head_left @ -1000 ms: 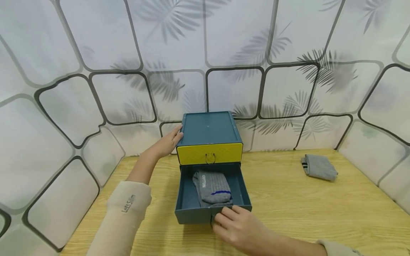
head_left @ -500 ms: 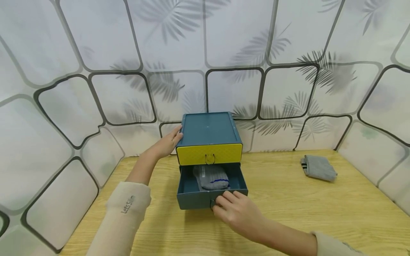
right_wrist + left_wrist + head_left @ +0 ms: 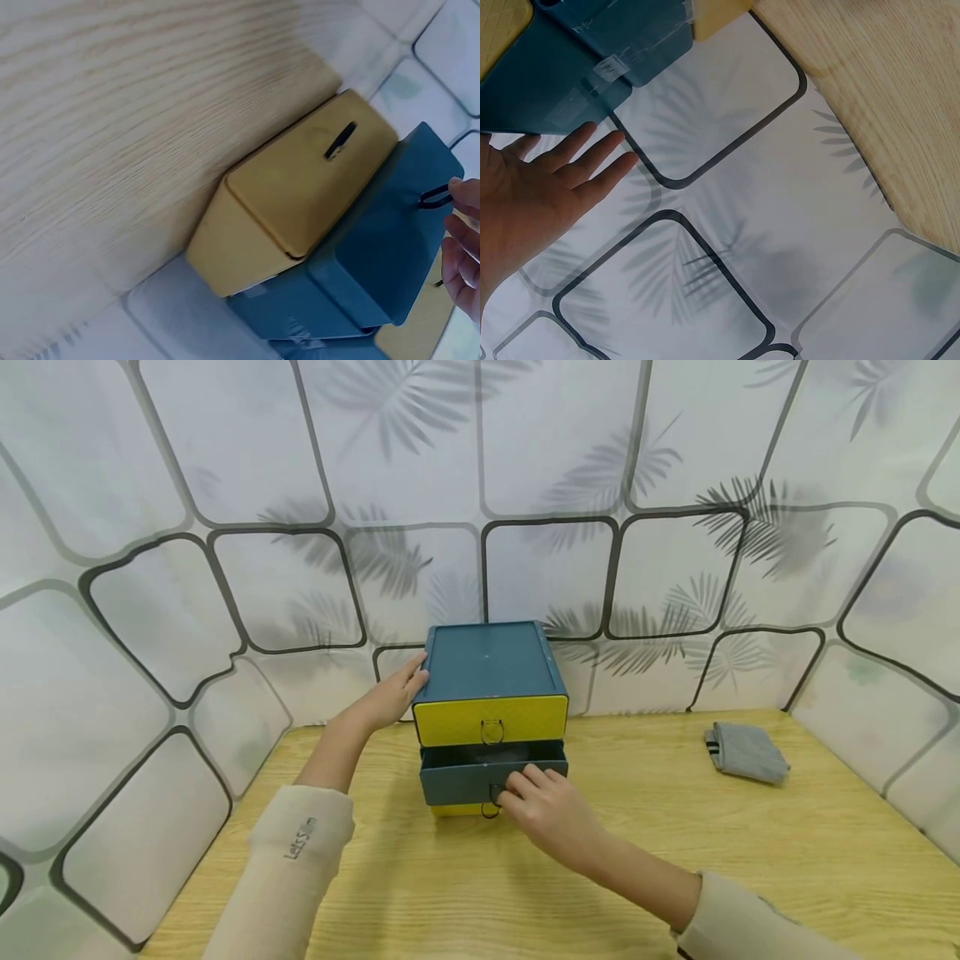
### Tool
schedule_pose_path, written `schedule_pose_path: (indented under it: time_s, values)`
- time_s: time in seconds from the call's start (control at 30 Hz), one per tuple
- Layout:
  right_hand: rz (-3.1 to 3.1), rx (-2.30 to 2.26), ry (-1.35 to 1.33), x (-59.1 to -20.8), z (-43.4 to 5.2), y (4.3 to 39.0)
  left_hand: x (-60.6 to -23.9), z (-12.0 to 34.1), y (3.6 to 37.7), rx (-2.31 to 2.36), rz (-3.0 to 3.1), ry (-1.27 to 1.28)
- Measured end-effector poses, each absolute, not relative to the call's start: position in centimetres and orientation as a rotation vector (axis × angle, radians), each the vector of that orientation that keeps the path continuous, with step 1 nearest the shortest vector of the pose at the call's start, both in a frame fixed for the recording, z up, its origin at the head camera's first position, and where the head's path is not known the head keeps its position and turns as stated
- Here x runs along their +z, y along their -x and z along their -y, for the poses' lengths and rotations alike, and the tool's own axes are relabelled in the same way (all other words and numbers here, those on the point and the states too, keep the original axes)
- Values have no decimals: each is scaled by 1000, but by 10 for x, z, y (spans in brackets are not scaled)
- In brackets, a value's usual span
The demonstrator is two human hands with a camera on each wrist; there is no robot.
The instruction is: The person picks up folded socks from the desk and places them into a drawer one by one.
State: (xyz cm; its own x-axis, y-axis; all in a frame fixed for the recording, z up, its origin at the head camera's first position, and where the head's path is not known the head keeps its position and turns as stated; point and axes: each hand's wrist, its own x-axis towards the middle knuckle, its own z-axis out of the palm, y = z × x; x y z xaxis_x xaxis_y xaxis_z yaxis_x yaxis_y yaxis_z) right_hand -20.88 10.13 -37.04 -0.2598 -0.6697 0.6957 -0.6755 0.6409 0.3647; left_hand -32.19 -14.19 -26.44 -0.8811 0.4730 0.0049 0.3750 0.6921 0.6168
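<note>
A small drawer cabinet stands against the back wall, with a teal top and a yellow top drawer. Its teal middle drawer is pulled out a little way. My right hand pinches the dark ring handle on that drawer's front, thumb and fingertips showing in the right wrist view. Only a dim bit of the grey sock shows in the shadowed gap. My left hand lies along the cabinet's left side, fingers extended; in the left wrist view its fingers are spread beside the teal wall.
A folded grey sock with black stripes lies on the wooden table at the right. The yellow bottom drawer sits below the teal one. Patterned cloth hangs close behind and at both sides.
My right hand has moved forward with the middle drawer, which has slid most of the way in. The sock inside has gone under the top drawer. My left hand stays put.
</note>
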Motion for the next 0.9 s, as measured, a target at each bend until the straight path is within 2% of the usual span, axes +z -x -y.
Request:
schedule_pose_path:
  time_s: [0.67, 0.9]
  values:
    - [2014, 10, -920, -375, -101, 237, -264, 141, 321, 958, -2751, -700]
    - [1971, -83, -1034, -386, -91, 230, -264, 142, 320, 966, -2747, -696]
